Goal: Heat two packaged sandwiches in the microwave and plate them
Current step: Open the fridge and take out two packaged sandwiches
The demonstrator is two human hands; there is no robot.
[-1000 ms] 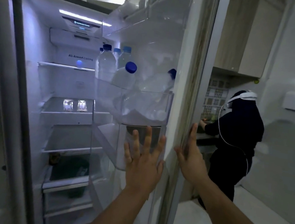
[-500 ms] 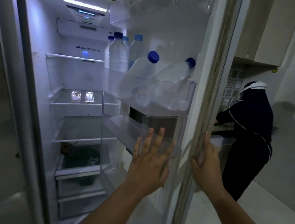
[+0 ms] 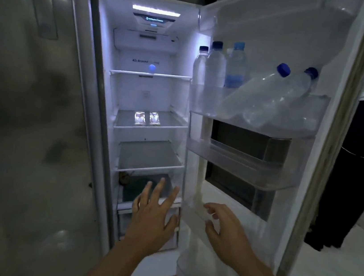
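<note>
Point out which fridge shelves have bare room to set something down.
The shelf above the dark drawer is bare. The one above it holds two packages at the back, its front free. The door bin is crowded with water bottles.

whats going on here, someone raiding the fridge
A person stands at an open fridge, with its door swung wide. Both hands are empty, fingers spread: the left hand reaches toward the lower shelves, the right hand hovers by the lowest door bin. Two small clear packages sit on a middle shelf, untouched. Water bottles fill a door bin. Another person stands behind the door.
</note>
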